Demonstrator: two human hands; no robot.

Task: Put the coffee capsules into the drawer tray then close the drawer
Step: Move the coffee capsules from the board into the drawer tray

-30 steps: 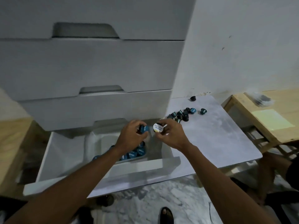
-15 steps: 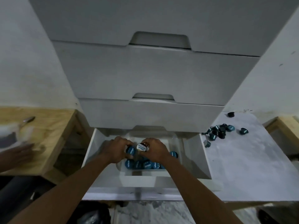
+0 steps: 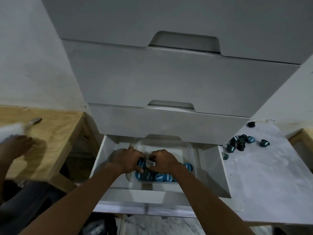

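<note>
The bottom drawer (image 3: 210,167) stands pulled out with a clear plastic tray (image 3: 189,150) inside it. Several blue-lidded coffee capsules (image 3: 160,177) lie in a row along the tray's near side. My left hand (image 3: 130,159) is low in the tray, fingers curled around a blue capsule (image 3: 141,164). Beside it my right hand (image 3: 163,161) pinches a white-lidded capsule (image 3: 150,163) just above the row. Several loose capsules (image 3: 240,143) lie on the white surface to the right of the drawer.
Closed drawers (image 3: 169,78) rise above the open one. A wooden table (image 3: 47,136) at left holds a spoon (image 3: 34,121); another person's hand (image 3: 16,146) rests there. The white marble-look surface (image 3: 264,184) spreads right. A single dark capsule (image 3: 251,124) sits by the wall.
My view swung left to centre on the drawer. Both hands carried their capsules from above the drawer's right edge down into the tray.
</note>
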